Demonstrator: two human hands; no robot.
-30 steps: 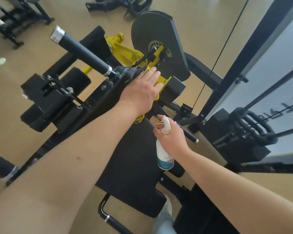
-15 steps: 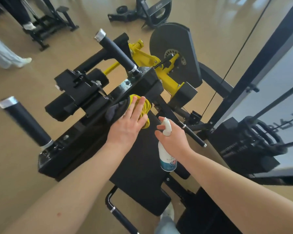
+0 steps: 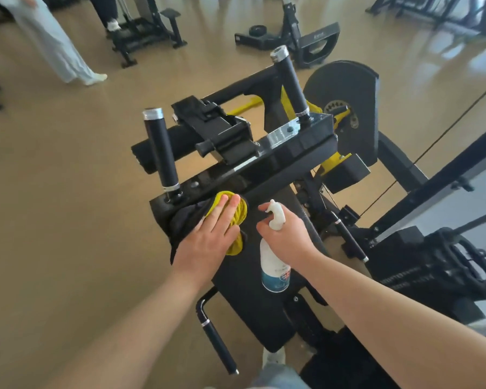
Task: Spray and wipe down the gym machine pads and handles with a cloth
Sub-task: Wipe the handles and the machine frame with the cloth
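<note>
2 upright handles (image 3: 160,153) flank the pad's (image 3: 267,189) top edge; open floor (image 3: 68,220) lies left.

L hand (image 3: 208,242) + cloth (image 3: 233,217) now lower, off yellow linkage, onto pad (image 3: 264,304) top edge near left handle (image 3: 160,153).

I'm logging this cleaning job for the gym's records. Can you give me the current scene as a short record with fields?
left hand: left hand flat, pressing the cloth onto the pad
cloth: yellow and dark, bunched at the pad's upper left end
right hand: right hand gripping the spray bottle, finger at the trigger
pad: black pad, running toward the camera
handles: two upright black handles, near and far, neither touched
bystanders: legs visible at top left
</note>
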